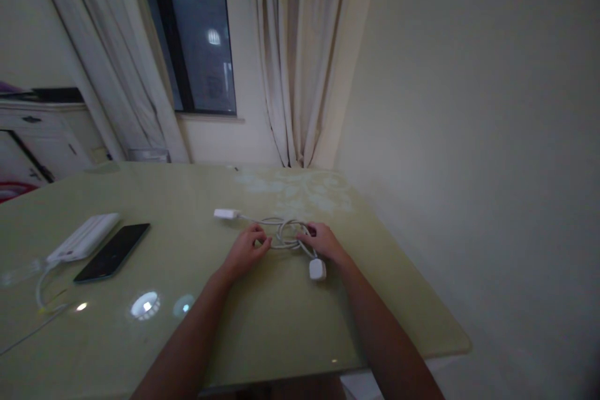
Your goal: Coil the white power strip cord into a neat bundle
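Note:
A white cable [282, 246] lies in loose loops over the glossy table, between my two hands. My left hand [247, 251] pinches the cable at the left side of the loops. On the right side, my right hand [322, 241] has its thumb and fingers closed around the looped cable. A white square plug [317, 269] hangs at the cable's near end, just below my right hand. Beyond my left hand lies a white rectangular block [226, 214] at the other end of the cable.
To the left, a black phone [112, 254] lies beside a white power bank [87, 237] with a white lead [41, 287] attached. The pale green table [375, 300] meets a wall [478, 137] at the right. Curtains [300, 56] and a window stand behind.

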`<state>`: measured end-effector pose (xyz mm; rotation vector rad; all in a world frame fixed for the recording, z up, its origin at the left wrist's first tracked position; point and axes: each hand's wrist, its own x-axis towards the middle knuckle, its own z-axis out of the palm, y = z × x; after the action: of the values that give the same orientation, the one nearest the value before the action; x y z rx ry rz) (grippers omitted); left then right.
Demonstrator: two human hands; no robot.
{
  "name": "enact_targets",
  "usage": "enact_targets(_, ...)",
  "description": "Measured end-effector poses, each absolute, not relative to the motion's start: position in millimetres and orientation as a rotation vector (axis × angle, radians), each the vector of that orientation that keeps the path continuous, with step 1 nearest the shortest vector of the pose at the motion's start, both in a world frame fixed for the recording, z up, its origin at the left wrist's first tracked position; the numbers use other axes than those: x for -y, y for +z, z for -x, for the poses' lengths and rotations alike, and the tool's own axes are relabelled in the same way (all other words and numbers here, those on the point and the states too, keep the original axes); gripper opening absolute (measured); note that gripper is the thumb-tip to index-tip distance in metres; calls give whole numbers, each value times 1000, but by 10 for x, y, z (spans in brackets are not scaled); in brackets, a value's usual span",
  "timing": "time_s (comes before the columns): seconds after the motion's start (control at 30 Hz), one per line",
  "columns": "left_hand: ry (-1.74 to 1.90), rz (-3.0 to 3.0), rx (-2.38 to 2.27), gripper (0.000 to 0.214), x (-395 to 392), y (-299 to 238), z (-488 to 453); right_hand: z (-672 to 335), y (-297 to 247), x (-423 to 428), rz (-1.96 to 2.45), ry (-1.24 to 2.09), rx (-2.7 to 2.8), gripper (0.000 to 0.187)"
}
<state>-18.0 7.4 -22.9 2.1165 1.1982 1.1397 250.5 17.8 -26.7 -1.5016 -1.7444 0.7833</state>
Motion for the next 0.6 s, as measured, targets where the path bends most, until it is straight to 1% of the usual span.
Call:
enact_targets(0.07, 1111, -2189, -1245, 22, -71, -250, 182, -2452, -229, -127, 1570, 679, 1848, 30)
enact_targets(0.13, 1130, -2233, -1320, 14, -69, -262, 173, -2388, -178, -79, 1626, 589, 1869, 25)
enact_targets(0.17, 1155, -2239, -1360, 14, -67, -263, 164, -2349, -149, -52, 1636, 563, 1864, 23)
enact_targets(0.23, 1216, -2220, -1411, 19, -58, -256, 139, -2255, -86, 13, 1627, 531, 1836, 21)
enact_targets(0.33, 1282, -2221, -1448, 32, -30, -241, 101, -2107, -12, 115, 1605, 516, 1778, 25)
enact_targets(0.4, 1257, -2281, -1524, 42, -10, -245, 83, -2039, 0, 155, 1590, 522, 1745, 24)
enact_targets(0.47, 1201, -2310, -1655, 48, -3, -268, 70, -2005, -22, 158, 1565, 544, 1683, 23)
enact_targets(0.6, 1259, -2202, -1859, 58, -62, -361, 67, -1985, -103, 102, 1389, 764, 1524, 25)
